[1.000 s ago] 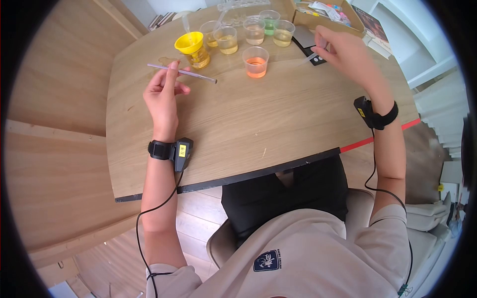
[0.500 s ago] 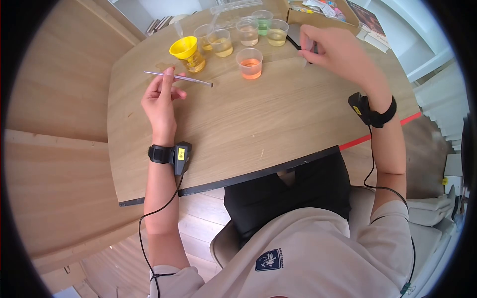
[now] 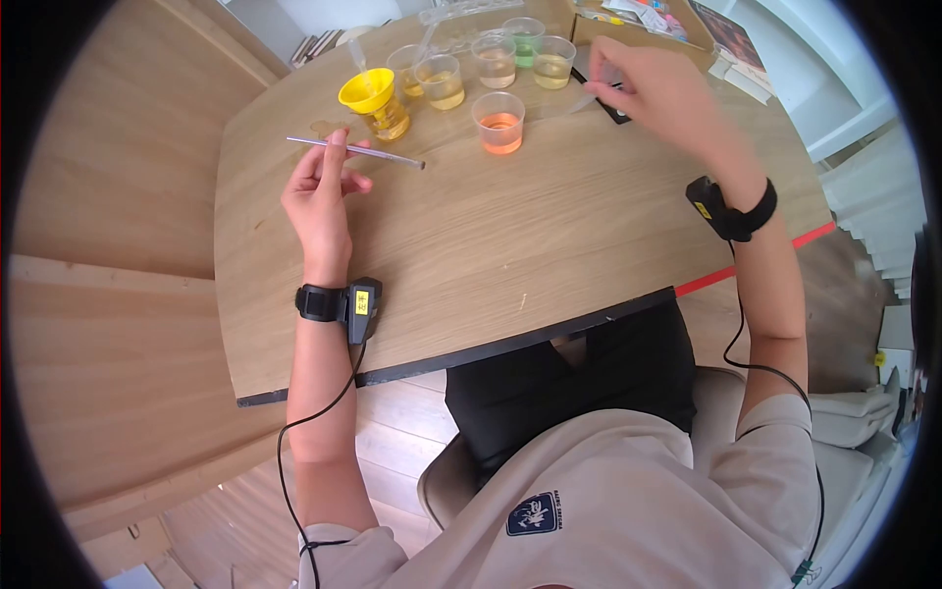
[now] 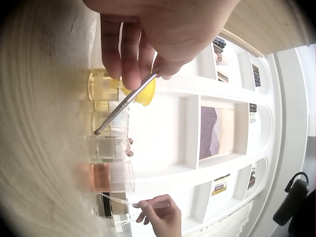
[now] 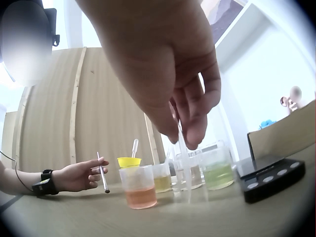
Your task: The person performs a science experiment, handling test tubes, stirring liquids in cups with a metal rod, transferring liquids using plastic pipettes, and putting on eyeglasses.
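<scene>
My left hand (image 3: 319,206) pinches a thin brush (image 3: 383,154) between thumb and fingers above the table. In the left wrist view the brush's brown tip slants down and away from the fingers. My right hand (image 3: 667,98) holds a clear plastic dropper (image 5: 183,158) by its upper part, the tip pointing down. It is to the right of a clear cup of orange liquid (image 3: 500,130). Beyond the left hand, a yellow funnel (image 3: 367,92) sits on a vessel of yellow liquid (image 3: 392,122), with another dropper (image 3: 358,55) standing in it.
Behind the orange cup stand several clear cups of pale yellow (image 3: 444,94), pinkish and green liquid (image 3: 525,47). A black digital scale (image 5: 273,178) lies under the right hand. A cardboard box (image 3: 643,37) and a clear rack (image 3: 461,14) are at the back; a wet patch (image 3: 334,128) marks the wood.
My right hand has shifted slightly left with the dropper, whose tip has swung toward the orange cup. The left hand keeps holding the brush in nearly the same place.
</scene>
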The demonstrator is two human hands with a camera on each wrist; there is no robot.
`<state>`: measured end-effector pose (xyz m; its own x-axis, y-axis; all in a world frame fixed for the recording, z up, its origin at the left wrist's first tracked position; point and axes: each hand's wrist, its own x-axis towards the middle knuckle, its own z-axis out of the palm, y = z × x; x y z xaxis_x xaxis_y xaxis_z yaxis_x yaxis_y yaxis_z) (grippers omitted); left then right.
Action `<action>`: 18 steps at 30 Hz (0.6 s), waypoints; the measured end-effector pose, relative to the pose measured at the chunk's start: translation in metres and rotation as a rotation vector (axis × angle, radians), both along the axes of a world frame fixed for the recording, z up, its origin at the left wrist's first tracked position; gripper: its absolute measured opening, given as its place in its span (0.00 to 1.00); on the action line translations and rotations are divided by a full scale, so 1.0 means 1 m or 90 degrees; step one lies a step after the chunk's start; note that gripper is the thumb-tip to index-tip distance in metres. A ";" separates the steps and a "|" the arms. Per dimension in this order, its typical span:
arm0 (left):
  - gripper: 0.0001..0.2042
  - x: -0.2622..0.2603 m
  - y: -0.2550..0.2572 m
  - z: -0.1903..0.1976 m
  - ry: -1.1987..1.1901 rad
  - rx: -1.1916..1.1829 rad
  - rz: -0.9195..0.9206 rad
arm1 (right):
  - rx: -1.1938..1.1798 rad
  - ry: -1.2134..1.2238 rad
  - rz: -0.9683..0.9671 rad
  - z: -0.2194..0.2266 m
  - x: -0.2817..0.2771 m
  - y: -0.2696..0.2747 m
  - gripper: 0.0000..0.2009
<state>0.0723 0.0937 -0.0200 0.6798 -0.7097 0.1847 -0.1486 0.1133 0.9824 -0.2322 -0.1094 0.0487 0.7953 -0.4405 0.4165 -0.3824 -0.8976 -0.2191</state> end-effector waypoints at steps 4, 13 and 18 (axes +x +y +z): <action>0.20 0.002 -0.002 -0.003 0.005 -0.013 -0.014 | -0.040 -0.009 -0.042 0.002 -0.005 0.000 0.09; 0.21 0.001 -0.001 -0.001 0.002 -0.013 -0.003 | 0.002 0.004 -0.004 0.010 0.004 0.014 0.07; 0.14 -0.001 -0.003 0.001 0.023 -0.030 0.008 | 0.060 -0.038 0.013 0.009 0.018 0.018 0.07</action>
<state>0.0708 0.0912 -0.0193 0.6952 -0.6922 0.1937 -0.1154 0.1585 0.9806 -0.2143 -0.0911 0.0578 0.7795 -0.4633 0.4215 -0.3476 -0.8798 -0.3243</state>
